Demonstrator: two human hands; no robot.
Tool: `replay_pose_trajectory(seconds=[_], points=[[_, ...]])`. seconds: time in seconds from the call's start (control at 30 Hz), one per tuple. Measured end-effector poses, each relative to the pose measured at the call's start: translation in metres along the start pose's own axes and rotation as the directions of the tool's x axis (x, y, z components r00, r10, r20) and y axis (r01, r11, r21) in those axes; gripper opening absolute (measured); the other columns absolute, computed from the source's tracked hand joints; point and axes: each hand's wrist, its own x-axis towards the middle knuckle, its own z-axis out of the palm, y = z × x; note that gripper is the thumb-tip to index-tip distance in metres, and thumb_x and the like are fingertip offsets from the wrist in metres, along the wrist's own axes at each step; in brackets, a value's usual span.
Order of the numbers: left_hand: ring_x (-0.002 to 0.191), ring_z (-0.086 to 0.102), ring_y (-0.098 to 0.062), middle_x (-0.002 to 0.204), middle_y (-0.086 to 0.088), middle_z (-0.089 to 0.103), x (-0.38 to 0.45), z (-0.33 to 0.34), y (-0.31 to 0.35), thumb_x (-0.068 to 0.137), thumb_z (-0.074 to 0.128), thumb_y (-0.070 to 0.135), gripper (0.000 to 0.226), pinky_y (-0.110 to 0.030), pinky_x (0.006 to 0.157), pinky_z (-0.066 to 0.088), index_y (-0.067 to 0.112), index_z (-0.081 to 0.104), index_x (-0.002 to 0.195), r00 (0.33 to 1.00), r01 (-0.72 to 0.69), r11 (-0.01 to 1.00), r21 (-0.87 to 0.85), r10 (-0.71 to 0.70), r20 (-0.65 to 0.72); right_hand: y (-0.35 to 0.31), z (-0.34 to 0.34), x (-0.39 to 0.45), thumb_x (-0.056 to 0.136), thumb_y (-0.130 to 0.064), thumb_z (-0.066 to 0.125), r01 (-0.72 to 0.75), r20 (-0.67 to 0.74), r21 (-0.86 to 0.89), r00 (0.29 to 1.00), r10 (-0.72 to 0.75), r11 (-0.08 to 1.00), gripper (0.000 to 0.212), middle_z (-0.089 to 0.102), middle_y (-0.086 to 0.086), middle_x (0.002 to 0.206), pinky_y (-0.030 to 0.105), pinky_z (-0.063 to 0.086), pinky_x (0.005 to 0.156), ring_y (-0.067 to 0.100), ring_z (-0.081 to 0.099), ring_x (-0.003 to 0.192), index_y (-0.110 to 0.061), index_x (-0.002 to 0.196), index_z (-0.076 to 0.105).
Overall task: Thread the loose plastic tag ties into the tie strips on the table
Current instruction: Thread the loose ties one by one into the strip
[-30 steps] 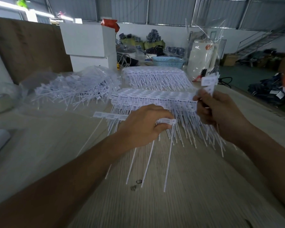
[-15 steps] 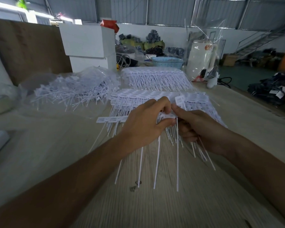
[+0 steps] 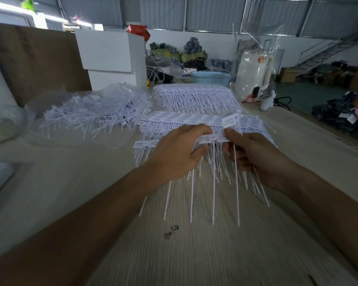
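I'm pinching the strip [image 3: 210, 138] in my left hand [image 3: 179, 153] above the bench [image 3: 215, 254] while my right hand [image 3: 254, 153] grip is curling around a loose tie [image 3: 231, 120], risking missing the slot and bending it.

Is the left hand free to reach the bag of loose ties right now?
Probably not: the left hand grips the strip both hands work on. The bag of loose ties lies unobstructed to its left.
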Motion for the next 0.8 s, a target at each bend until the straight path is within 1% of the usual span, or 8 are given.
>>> replay_pose_trajectory(seconds=[0.1, 0.23, 0.47, 0.57, 0.63, 0.7, 0.73, 0.8], points=[[0.096, 0.063, -0.022, 0.106, 0.000, 0.070, 0.0008, -0.0018, 0.0005, 0.096, 0.063, 0.026, 0.023, -0.045, 0.079, 0.051, 0.021, 0.064, 0.119, 0.999, -0.022, 0.999, 0.030, 0.023, -0.028, 0.0002, -0.0006, 0.0001, 0.093, -0.054, 0.058, 0.029, -0.005, -0.038, 1.000, -0.030, 0.999, 0.048, 0.031, 0.002, 0.058, 0.022, 0.022, 0.044, 0.012, 0.025, 0.048, -0.014, 0.067, 0.067], [0.095, 0.064, -0.023, 0.105, -0.001, 0.070, 0.0006, -0.0004, 0.0030, 0.099, 0.059, 0.025, 0.020, -0.045, 0.077, 0.051, 0.018, 0.065, 0.116, 0.999, -0.031, 0.999, 0.032, 0.032, -0.030, 0.0000, -0.0024, 0.0001, 0.095, -0.047, 0.058, 0.117, -0.034, -0.125, 0.992, -0.122, 0.985, 0.047, 0.034, -0.006, 0.048, 0.016, 0.027, 0.041, 0.007, 0.028, 0.041, -0.010, 0.069, 0.068], [0.079, 0.064, -0.022, 0.091, 0.000, 0.070, 0.0017, 0.0023, -0.0012, 0.099, 0.058, 0.022, 0.014, -0.044, 0.069, 0.053, 0.015, 0.066, 0.108, 0.999, -0.040, 0.999, -0.027, 0.040, -0.017, 0.0011, -0.0037, 0.0013, 0.090, -0.046, 0.058, 0.237, -0.051, -0.297, 0.963, -0.263, 0.925, 0.048, 0.045, -0.005, 0.048, 0.014, 0.031, 0.044, 0.004, 0.037, 0.042, -0.004, 0.071, 0.069], [0.070, 0.061, -0.013, 0.080, 0.007, 0.068, 0.0029, 0.0016, -0.0016, 0.099, 0.059, 0.019, 0.012, -0.037, 0.064, 0.051, 0.014, 0.068, 0.104, 0.999, -0.032, 0.997, -0.068, 0.031, -0.015, 0.0012, -0.0052, 0.0030, 0.095, -0.037, 0.060, 0.268, -0.049, -0.349, 0.952, -0.303, 0.898, 0.044, 0.046, -0.007, 0.046, 0.013, 0.030, 0.043, 0.003, 0.037, 0.040, -0.003, 0.068, 0.067], [0.059, 0.058, -0.007, 0.067, 0.015, 0.061, 0.0035, 0.0009, -0.0009, 0.100, 0.058, 0.017, 0.014, -0.034, 0.056, 0.046, 0.012, 0.070, 0.095, 1.000, 0.000, 0.992, -0.123, 0.000, 0.000, 0.0004, -0.0055, 0.0028, 0.095, -0.034, 0.061, 0.322, -0.024, -0.437, 0.929, -0.369, 0.840, 0.038, 0.049, -0.003, 0.050, 0.018, 0.031, 0.046, 0.006, 0.040, 0.043, -0.012, 0.065, 0.064], [0.060, 0.064, -0.008, 0.067, 0.016, 0.065, 0.0048, -0.0003, -0.0010, 0.100, 0.056, 0.015, 0.021, -0.034, 0.061, 0.051, 0.010, 0.071, 0.086, 0.998, 0.050, 0.980, -0.194, -0.044, 0.033, -0.0012, -0.0049, 0.0011, 0.094, -0.032, 0.062, 0.376, 0.022, -0.551, 0.899, -0.437, 0.745, 0.032, 0.052, -0.001, 0.055, 0.023, 0.033, 0.051, 0.006, 0.042, 0.047, -0.020, 0.064, 0.060], [0.062, 0.066, -0.007, 0.070, 0.014, 0.067, 0.0052, -0.0015, -0.0007, 0.100, 0.057, 0.014, 0.022, -0.029, 0.064, 0.053, 0.009, 0.072, 0.086, 0.997, 0.066, 0.973, -0.223, -0.058, 0.043, -0.0016, -0.0044, 0.0004, 0.093, -0.033, 0.063, 0.392, 0.028, -0.557, 0.890, -0.455, 0.732, 0.032, 0.050, -0.003, 0.055, 0.022, 0.032, 0.051, 0.005, 0.042, 0.047, -0.021, 0.064, 0.059], [0.068, 0.067, -0.002, 0.078, 0.009, 0.071, 0.0067, -0.0037, 0.0009, 0.099, 0.059, 0.014, 0.016, -0.021, 0.069, 0.053, 0.009, 0.073, 0.093, 0.998, 0.059, 0.968, -0.245, -0.055, 0.024, -0.0023, -0.0033, -0.0009, 0.091, -0.040, 0.062, 0.385, -0.014, -0.466, 0.897, -0.442, 0.797, 0.035, 0.046, -0.008, 0.050, 0.018, 0.031, 0.048, 0.004, 0.040, 0.044, -0.016, 0.066, 0.065]])
